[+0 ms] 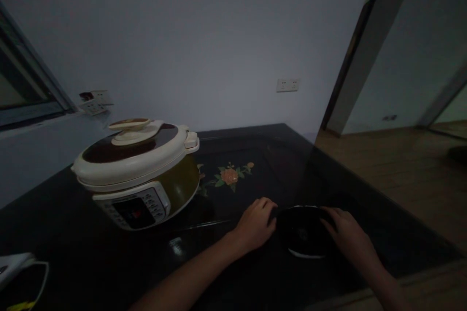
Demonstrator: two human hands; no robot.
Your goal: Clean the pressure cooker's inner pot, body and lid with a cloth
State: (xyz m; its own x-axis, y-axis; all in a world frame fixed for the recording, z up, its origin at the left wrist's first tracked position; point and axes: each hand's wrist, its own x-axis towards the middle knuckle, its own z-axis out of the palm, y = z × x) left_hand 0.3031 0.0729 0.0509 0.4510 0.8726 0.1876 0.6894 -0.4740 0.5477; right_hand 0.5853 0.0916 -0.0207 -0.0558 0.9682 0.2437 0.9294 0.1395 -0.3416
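A dark round bowl-like object (303, 232) with a pale rim sits on the black glossy table (255, 165). My left hand (255, 223) grips its left edge with curled fingers. My right hand (346, 231) wraps its right edge. To the left stands a cream electric pressure cooker (138, 170) with a dark brown lid top and a front control panel, its lid closed.
The table carries a painted flower motif (229, 175) behind the bowl. A white-edged object (18, 277) lies at the near left corner. Wall sockets (287, 85) sit on the back wall. Wooden floor (401, 170) and a doorway lie to the right.
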